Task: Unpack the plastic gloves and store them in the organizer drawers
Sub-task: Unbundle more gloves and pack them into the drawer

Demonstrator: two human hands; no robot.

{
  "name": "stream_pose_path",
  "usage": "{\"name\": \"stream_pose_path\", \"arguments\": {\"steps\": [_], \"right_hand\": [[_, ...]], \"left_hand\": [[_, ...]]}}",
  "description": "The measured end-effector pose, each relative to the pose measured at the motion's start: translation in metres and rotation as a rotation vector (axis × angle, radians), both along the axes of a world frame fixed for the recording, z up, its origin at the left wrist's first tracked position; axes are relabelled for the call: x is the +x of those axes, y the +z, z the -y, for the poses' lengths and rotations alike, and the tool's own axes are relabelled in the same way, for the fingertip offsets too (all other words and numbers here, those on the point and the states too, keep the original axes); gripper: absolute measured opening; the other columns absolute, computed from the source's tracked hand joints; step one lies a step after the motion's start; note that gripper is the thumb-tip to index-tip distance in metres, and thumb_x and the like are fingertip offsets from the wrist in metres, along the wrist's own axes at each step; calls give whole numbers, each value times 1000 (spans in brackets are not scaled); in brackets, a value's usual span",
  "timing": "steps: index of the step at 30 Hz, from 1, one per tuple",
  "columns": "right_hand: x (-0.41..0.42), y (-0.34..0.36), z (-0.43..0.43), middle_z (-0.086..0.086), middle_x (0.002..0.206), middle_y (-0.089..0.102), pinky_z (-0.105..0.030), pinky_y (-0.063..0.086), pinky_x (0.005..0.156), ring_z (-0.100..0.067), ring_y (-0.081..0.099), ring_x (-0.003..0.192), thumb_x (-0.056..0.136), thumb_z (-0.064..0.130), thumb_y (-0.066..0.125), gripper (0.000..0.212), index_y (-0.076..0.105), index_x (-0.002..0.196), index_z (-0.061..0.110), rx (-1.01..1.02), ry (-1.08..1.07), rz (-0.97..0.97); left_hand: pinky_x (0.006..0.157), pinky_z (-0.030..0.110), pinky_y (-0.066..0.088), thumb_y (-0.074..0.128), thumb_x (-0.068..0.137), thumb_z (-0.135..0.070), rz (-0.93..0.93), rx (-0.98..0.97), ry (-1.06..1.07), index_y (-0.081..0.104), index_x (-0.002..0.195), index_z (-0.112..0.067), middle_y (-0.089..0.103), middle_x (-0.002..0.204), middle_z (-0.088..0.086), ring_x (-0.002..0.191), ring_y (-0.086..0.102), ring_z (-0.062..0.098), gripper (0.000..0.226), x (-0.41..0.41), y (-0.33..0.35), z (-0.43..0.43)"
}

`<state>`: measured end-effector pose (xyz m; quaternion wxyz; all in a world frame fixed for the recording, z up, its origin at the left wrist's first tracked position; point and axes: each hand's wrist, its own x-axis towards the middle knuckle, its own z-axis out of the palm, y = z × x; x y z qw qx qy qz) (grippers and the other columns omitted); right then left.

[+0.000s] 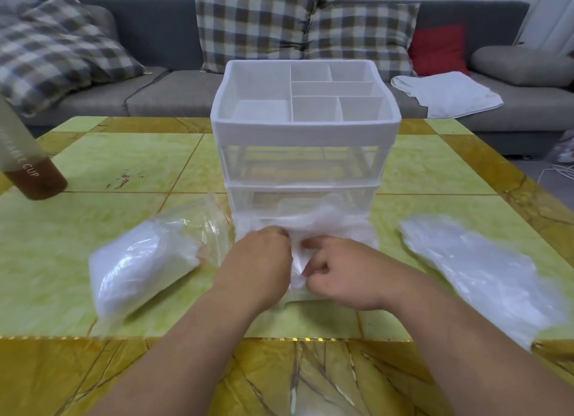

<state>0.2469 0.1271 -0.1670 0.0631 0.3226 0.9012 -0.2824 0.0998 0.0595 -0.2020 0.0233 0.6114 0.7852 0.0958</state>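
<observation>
At six o'clock of the organizer (304, 126), a wad of plastic gloves (323, 223) was held in the pulled-out bottom drawer (295, 296). The wad was pinched between the curled fingers of the left hand (257, 260) and the right hand (338, 272). A glove-filled bag (139, 266) was laid on the tabletop (124, 154) at eight o'clock, and a loose glove pile (472, 266) at four o'clock.

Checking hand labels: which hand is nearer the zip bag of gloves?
Left. The left hand grips gloves just right of the zip bag; the right hand grips them farther right.
</observation>
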Motion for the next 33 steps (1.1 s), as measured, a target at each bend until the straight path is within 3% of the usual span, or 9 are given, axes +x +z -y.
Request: {"name": "stream_pose_path", "arguments": {"steps": [2, 5, 7, 11, 15, 23, 26, 29, 33], "right_hand": [[0, 5, 0, 2, 124, 64, -35, 50, 87, -13, 60, 114, 94, 44, 53, 39, 65, 66, 20, 25, -56, -67], [-3, 12, 6, 4, 83, 58, -31, 41, 68, -23, 61, 89, 96, 29, 51, 27, 52, 70, 20, 497, -184, -83], [-7, 11, 10, 4, 99, 64, -28, 44, 72, -23, 62, 99, 89, 16, 56, 11, 66, 92, 21, 598, -265, -74], [-12, -3, 10, -3, 125, 61, -26, 41, 84, -24, 55, 117, 86, 16, 63, 34, 65, 121, 18, 432, -226, 73], [-18, -15, -3, -3, 134, 56, -31, 46, 99, -25, 51, 125, 83, 16, 64, 54, 52, 136, 22, 225, -216, 95], [-11, 2, -4, -6, 127, 57, -23, 29, 76, -24, 50, 117, 91, 16, 57, 30, 54, 121, 13, 225, -90, 174], [-3, 26, 8, -6, 119, 63, -26, 37, 67, -24, 58, 102, 92, 5, 48, 30, 62, 118, 13, 327, -83, 175], [-5, 43, 13, -1, 106, 68, -29, 50, 75, -23, 62, 96, 83, 1, 52, 39, 68, 112, 21, 449, -168, -30], [-19, 17, 11, 5, 107, 68, -37, 54, 84, -20, 63, 99, 74, 5, 55, 39, 70, 104, 26, 379, 67, -114]], "left_hand": [[78, 33, 50, 58, 90, -18, 29, -8, 4, 64, 109, -23, 60, 116, -5, 102, 63, 22, 21, 2, 3, -2], [87, 32, 47, 61, 92, -36, 56, -43, -39, 46, 143, -36, 51, 139, -10, 115, 60, 20, 53, 3, 6, -3], [87, 32, 47, 61, 91, -43, 38, -85, -47, 39, 148, -41, 48, 139, -10, 114, 59, 20, 61, 4, 10, -3], [78, 29, 36, 56, 90, -52, -76, -194, -94, 44, 144, -36, 48, 122, -4, 106, 56, 23, 57, 5, 13, -4], [99, 34, 40, 41, 82, -63, -7, -267, -128, 42, 142, -42, 42, 143, -12, 120, 43, 25, 64, -1, 3, -9], [100, 41, 37, 50, 82, -66, 68, -254, 46, 39, 139, -31, 41, 142, -13, 128, 35, 31, 68, 16, 8, -13], [99, 44, 38, 54, 80, -64, 83, -271, 79, 35, 141, -32, 39, 145, -15, 132, 33, 33, 71, 15, 4, -15], [104, 44, 36, 51, 79, -61, 75, -302, 56, 31, 143, -37, 37, 147, -14, 132, 32, 34, 71, 13, 1, -17], [109, 45, 33, 47, 85, -60, 27, -378, 40, 32, 148, -35, 34, 147, -10, 136, 25, 35, 69, 13, 5, -17]]}}
